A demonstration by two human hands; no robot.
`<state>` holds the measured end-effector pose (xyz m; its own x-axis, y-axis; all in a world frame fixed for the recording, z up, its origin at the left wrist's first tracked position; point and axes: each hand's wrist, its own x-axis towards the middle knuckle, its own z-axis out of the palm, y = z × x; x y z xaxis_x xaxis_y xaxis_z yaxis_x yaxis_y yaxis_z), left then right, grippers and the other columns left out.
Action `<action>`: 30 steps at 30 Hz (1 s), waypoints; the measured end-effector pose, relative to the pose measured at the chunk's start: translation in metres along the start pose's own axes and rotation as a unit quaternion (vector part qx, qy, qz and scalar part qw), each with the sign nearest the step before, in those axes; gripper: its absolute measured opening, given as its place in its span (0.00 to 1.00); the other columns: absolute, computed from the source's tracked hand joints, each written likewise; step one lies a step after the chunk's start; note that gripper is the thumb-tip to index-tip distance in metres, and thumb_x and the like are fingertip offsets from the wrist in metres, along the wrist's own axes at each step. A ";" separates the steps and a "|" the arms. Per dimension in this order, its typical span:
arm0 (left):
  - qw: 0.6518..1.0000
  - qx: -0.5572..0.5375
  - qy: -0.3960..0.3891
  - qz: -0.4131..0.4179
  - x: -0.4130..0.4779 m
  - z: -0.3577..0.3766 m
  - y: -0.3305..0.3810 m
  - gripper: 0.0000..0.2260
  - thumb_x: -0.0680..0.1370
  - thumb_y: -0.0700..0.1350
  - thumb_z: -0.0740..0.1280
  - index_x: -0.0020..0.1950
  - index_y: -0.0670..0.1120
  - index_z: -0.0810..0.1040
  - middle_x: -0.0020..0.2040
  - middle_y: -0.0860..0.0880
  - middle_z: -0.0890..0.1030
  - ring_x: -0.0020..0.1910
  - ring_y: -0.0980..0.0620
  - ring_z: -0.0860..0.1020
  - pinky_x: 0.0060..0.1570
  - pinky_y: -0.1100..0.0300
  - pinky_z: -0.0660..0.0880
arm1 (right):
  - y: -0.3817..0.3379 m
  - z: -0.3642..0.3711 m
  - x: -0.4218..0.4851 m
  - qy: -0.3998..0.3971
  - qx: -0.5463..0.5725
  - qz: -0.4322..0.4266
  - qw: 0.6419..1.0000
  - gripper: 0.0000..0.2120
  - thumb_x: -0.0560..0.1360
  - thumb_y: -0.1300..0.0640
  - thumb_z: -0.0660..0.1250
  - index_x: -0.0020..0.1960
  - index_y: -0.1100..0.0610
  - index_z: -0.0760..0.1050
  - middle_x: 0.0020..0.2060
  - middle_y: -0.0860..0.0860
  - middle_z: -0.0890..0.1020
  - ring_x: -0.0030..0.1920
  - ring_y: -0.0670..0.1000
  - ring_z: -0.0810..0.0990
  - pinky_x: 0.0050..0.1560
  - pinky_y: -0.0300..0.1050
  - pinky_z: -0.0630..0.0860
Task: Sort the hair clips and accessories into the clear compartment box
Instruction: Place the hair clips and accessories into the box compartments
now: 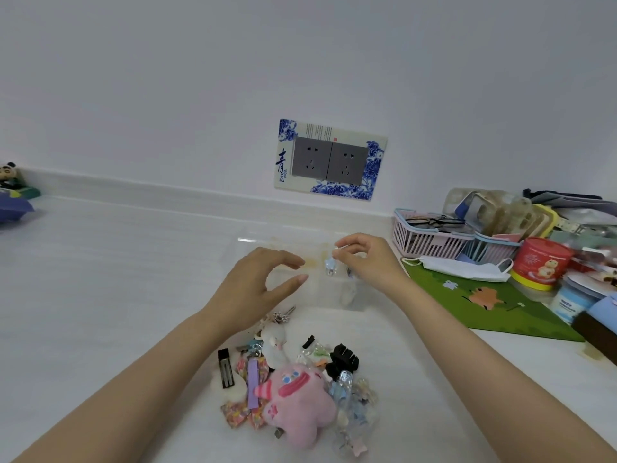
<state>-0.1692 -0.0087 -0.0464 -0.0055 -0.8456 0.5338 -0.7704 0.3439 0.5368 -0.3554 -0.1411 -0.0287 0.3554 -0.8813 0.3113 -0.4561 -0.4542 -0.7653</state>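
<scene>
A clear compartment box stands on the white counter, hard to make out against it. My right hand hangs over the box, pinching a small light-blue clip between thumb and forefinger. My left hand hovers at the box's left side, fingers curved apart, holding nothing. In front of both hands lies a pile of accessories: a pink plush charm, a black claw clip, a black snap clip, a purple clip on patterned bows and clear blue clips.
To the right lie a green mat with a white face mask, a pink basket, a red tin and cluttered containers. A double wall socket is behind. A small panda figure stands far left.
</scene>
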 end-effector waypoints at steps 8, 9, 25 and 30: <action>0.999 -0.021 -0.034 0.023 -0.003 0.002 0.014 0.12 0.73 0.58 0.65 0.51 0.56 0.81 0.46 0.68 0.76 0.54 0.66 0.72 0.55 0.71 0.66 | -0.011 -0.018 -0.044 0.001 -0.004 -0.084 0.996 0.03 0.73 0.56 0.70 0.46 0.53 0.81 0.42 0.46 0.83 0.44 0.45 0.79 0.41 0.28 0.69; 0.998 -0.040 -0.049 0.014 -0.004 0.002 0.016 0.10 0.73 0.58 0.66 0.49 0.56 0.82 0.45 0.66 0.78 0.53 0.65 0.73 0.53 0.71 0.67 | -0.013 -0.021 -0.056 -0.041 0.023 -0.076 0.996 0.03 0.73 0.56 0.70 0.45 0.54 0.82 0.40 0.47 0.84 0.42 0.45 0.79 0.41 0.31 0.70; 0.966 -0.098 -0.236 -0.042 -0.016 0.019 0.033 0.08 0.73 0.51 0.70 0.49 0.52 0.84 0.32 0.68 0.80 0.29 0.66 0.74 0.33 0.74 0.68 | -0.005 -0.024 -0.108 -0.257 -0.005 0.046 0.965 0.10 0.71 0.50 0.72 0.48 0.55 0.83 0.35 0.45 0.80 0.29 0.36 0.72 0.32 0.24 0.65; 0.964 -0.094 -0.240 -0.065 -0.017 0.023 0.024 0.14 0.68 0.56 0.74 0.52 0.56 0.82 0.43 0.61 0.83 0.39 0.64 0.76 0.39 0.73 0.69 | -0.001 -0.023 -0.106 -0.230 0.017 0.076 0.970 0.10 0.70 0.48 0.72 0.46 0.54 0.83 0.36 0.46 0.82 0.31 0.36 0.73 0.34 0.26 0.67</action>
<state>-0.2026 0.0046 -0.0576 -0.2465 -0.9624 0.1141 -0.6551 0.2522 0.7122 -0.4114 -0.0500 -0.0485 0.6168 -0.7825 -0.0855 -0.5074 -0.3121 -0.8032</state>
